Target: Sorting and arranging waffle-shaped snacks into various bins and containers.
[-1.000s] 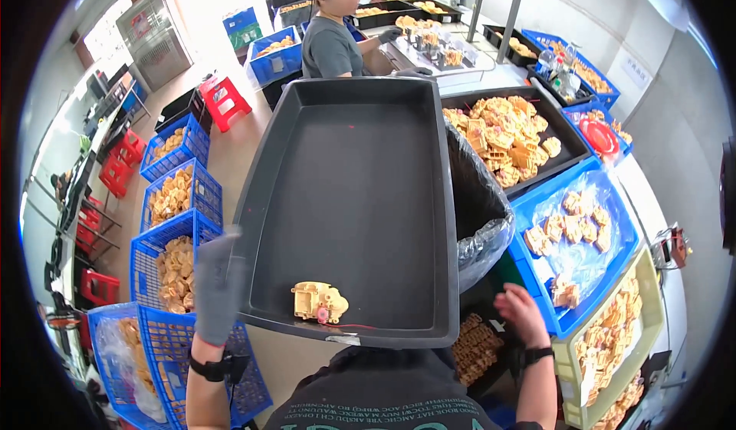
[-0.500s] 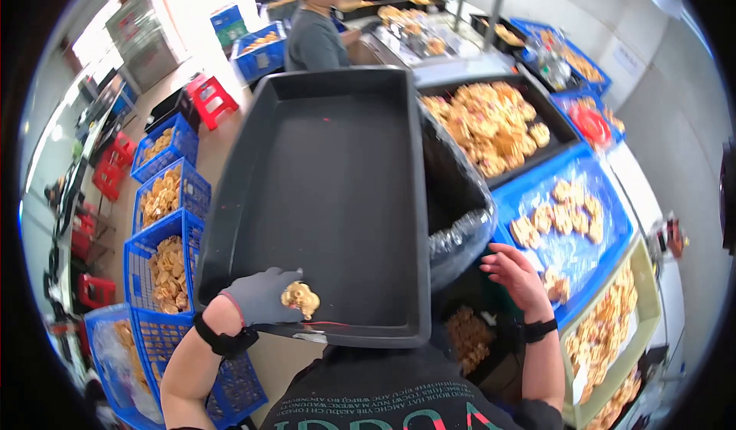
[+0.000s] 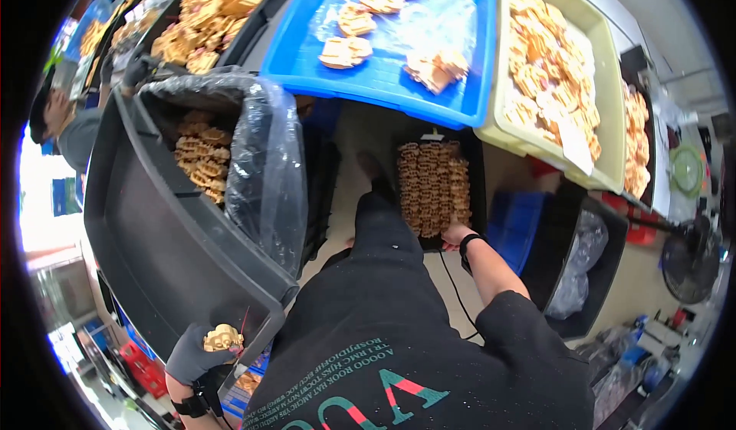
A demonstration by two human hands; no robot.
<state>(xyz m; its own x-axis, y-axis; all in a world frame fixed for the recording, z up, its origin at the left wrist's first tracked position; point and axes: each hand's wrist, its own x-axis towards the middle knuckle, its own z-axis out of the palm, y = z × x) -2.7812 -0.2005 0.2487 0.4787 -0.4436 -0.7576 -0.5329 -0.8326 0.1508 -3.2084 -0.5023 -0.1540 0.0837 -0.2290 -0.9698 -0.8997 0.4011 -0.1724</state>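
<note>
My left hand [image 3: 198, 355], in a grey glove, is closed on a small tan figure-shaped piece [image 3: 223, 338], at the near end of a big black tray [image 3: 165, 223]. A thin red strand sticks up beside the piece. My right hand [image 3: 458, 234] is bare and reaches down to the near right corner of a black bin [image 3: 478, 192]. Packed in that bin are rows of tan pieces [image 3: 433, 188]. The right fingers are bent against the end of the right-hand row; what they hold there is too small to make out.
A lined bin [image 3: 268, 177] with tan pieces stands beside the tray. Beyond are a blue tray [image 3: 376, 96] and a cream tray [image 3: 502, 85] of loose pieces. A fan [image 3: 690, 261] stands at right. A co-worker [image 3: 77, 135] is at far left; a black cable [image 3: 456, 292] crosses the floor.
My view has swung right and down. The right hand has gone from beside the blue tray down to the floor-level bin. My left hand still holds its tan piece by the black tray.
</note>
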